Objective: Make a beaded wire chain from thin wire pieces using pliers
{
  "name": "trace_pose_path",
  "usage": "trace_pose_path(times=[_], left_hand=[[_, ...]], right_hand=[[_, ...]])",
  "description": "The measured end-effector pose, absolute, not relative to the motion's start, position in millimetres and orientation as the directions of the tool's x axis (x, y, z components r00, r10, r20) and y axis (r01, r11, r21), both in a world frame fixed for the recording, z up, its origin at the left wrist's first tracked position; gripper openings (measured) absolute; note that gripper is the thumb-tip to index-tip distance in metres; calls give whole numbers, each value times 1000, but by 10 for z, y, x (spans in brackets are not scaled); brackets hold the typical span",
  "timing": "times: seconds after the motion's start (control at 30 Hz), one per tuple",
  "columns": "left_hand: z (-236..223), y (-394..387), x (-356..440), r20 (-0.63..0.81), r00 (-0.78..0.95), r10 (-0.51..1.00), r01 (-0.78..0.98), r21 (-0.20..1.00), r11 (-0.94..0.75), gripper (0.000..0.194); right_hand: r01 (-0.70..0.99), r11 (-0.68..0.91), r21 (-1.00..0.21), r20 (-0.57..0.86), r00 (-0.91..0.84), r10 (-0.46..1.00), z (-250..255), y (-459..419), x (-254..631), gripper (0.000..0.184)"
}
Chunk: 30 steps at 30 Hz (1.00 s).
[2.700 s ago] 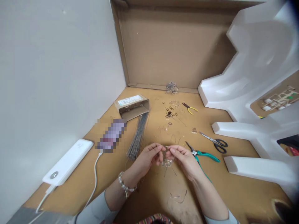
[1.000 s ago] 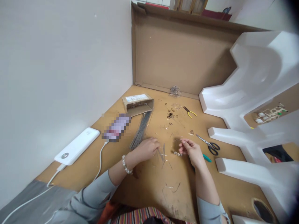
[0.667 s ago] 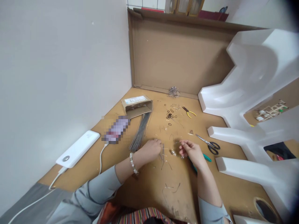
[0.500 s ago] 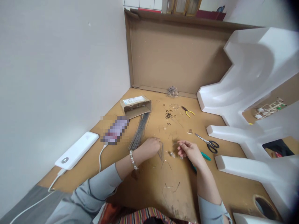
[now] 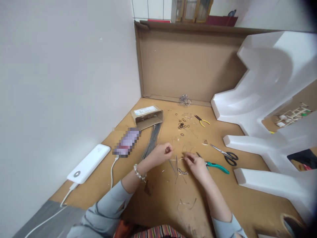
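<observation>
My left hand (image 5: 165, 152) hovers over the middle of the table with its fingers curled into a pinch; whatever they hold is too small to make out. My right hand (image 5: 196, 165) is low over the table, thumb and fingertips together on the end of a thin wire (image 5: 176, 160) that points toward the left hand. Just below the wire lies a small silvery beaded piece (image 5: 182, 171), with cut wire lengths (image 5: 172, 167) beside it. Teal-handled pliers (image 5: 218, 167) rest right of the right hand, their jaws partly hidden behind it.
A bundle of grey wires (image 5: 153, 139) sticks out of a small cardboard box (image 5: 149, 120). Black rings (image 5: 182, 125), yellow-handled pliers (image 5: 202, 121) and scissors (image 5: 226, 154) lie farther back. At left are a phone (image 5: 127, 142) and a white power bank (image 5: 89, 163); white foam (image 5: 264, 180) borders the right.
The right hand has lowered and turned palm down, and the silvery piece that was near it now lies farther left. The teal pliers show more. The view has shifted slightly.
</observation>
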<state>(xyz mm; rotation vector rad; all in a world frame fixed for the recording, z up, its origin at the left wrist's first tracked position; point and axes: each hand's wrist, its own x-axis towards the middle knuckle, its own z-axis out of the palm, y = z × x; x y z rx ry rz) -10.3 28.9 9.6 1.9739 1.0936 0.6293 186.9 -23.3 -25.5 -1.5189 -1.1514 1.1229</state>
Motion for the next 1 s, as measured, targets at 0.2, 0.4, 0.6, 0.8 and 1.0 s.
trace_pose_path(times=[0.2, 0.4, 0.6, 0.8, 1.0], left_hand=[[4, 132, 70, -69, 468, 881, 94, 995, 28, 13], [-45, 86, 124, -106, 474, 874, 26, 994, 106, 12], [13, 127, 95, -102, 518, 849, 147, 989, 28, 16], [131, 544, -357, 8, 195, 981, 917, 352, -185, 26], [80, 778, -578, -150, 125, 981, 989, 101, -111, 24]], right_hand=[[199, -83, -976, -81, 17, 997, -106, -347, 1639, 21], [-35, -148, -988, -147, -30, 989, -149, -354, 1537, 25], [-97, -145, -985, -143, -27, 989, -131, -355, 1552, 24], [-141, -109, -984, -126, 124, 984, -147, -289, 1668, 32], [-182, -77, -980, -112, 192, 975, -90, -272, 1721, 39]])
